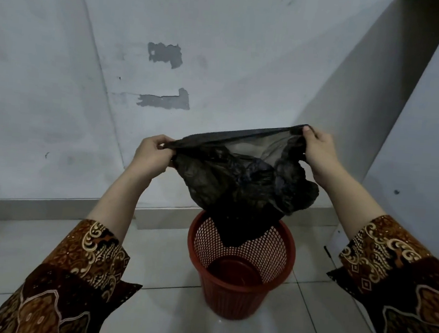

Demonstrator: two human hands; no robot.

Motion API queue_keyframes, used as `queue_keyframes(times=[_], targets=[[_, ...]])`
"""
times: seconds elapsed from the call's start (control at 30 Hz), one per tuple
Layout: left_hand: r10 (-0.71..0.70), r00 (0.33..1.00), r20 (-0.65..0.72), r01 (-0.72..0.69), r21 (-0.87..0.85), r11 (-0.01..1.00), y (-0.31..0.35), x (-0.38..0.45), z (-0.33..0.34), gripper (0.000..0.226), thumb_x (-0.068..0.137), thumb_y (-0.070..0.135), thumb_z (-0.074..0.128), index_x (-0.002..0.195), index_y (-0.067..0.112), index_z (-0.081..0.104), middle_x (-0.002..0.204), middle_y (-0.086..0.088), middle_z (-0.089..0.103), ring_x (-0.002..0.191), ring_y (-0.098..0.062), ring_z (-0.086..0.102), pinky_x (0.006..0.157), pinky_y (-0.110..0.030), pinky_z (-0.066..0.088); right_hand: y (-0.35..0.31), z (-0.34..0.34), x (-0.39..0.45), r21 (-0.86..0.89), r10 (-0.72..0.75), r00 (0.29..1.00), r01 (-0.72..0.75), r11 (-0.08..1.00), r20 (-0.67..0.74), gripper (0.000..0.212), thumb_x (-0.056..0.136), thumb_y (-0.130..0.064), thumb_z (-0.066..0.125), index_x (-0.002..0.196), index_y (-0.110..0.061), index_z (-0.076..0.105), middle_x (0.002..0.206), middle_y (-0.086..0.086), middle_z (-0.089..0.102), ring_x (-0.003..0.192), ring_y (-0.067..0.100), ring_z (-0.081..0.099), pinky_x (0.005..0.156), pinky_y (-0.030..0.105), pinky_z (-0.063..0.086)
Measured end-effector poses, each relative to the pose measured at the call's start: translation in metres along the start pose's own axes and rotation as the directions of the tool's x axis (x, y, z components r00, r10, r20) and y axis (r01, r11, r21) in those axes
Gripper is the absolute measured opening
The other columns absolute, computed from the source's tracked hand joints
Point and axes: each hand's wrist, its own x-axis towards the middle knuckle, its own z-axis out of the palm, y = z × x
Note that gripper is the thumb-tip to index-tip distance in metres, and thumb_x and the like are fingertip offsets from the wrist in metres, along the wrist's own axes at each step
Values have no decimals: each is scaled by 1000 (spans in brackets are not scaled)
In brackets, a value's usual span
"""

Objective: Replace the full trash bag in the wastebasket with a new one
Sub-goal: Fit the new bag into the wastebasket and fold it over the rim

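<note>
Trash bag (240, 184), black and thin, hangs at the centre of the frame with its mouth stretched wide between the two hands. The left hand (152, 154) pinches the rim at the bag's left end; the right hand (319, 151) grips the rim at the upper right end, thumb on top of the plastic. The hands are well apart, the right one higher in the frame. The bag's lower tip dips just inside the rim of the red mesh wastebasket (238, 294), which stands upright on the pale tiled floor (164, 257) below centre. Both forearms show patterned brown sleeves (80, 268). A grey wall (61, 70) with patched spots fills the upper frame.
</note>
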Motion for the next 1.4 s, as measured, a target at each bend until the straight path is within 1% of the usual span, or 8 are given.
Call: queue_keyframes(times=[0.23,0.37,0.53,0.7,0.87,1.03,1.2,1.4], targets=[[-82,996,-27,86,395,915,-20,-1,-4,14,83,18,56,89,18,68,72,-5,61,65,-23,56,60,-26,48,11,5,2,172,304,942,-327,929,143,31,95,-25,43,70,-17,59,66,2,55,59,15,52,54,27,42],[-276,883,379,287,27,958,1,-12,-2,24,95,11,40,96,13,63,81,-6,66,53,-12,64,46,-21,51,13,10,-5,-244,215,924,-140,960,317,21,88,-25,57,69,-18,62,65,-1,50,60,14,47,55,24,37],[-309,921,237,387,-472,792,4,-8,11,28,93,9,32,84,7,58,78,-10,58,68,-24,58,59,-33,55,20,20,2,-86,122,992,-118,989,37,19,89,-21,58,71,-16,58,76,3,59,84,22,57,73,33,45],[42,922,-384,-331,-728,600,57,-9,-3,26,91,14,46,65,18,49,67,4,46,64,-10,43,61,-25,36,-50,14,-19,22,-492,798,532,847,-349,8,96,-22,46,92,-17,52,84,-14,57,81,-3,56,80,19,44],[689,613,-388,-755,-29,655,69,-33,-2,5,90,15,56,87,14,52,78,5,58,74,-5,56,69,-19,46,-59,17,-32,-150,-746,640,732,665,-182,18,98,-14,41,102,-3,55,97,-5,62,84,-8,56,76,11,45],[263,861,435,-444,392,805,-9,-22,16,15,89,4,54,79,14,60,75,-12,66,60,-7,61,63,-20,50,47,11,-18,-501,-292,923,382,777,252,12,96,-11,43,91,-11,54,95,17,65,86,26,59,63,23,30],[-24,991,135,71,-360,930,-9,-12,3,22,92,-4,46,87,11,62,79,-10,63,69,-18,59,55,-18,54,38,-15,-3,99,118,989,-127,987,92,19,96,-23,48,83,-16,61,90,3,57,81,18,55,67,28,43],[-63,996,65,77,-242,967,12,-11,-14,18,89,28,60,88,13,68,83,-4,68,74,-18,64,67,-26,50,5,-32,-14,-658,387,690,172,733,612,34,81,-34,69,105,-9,68,101,6,71,95,21,67,88,37,55]])
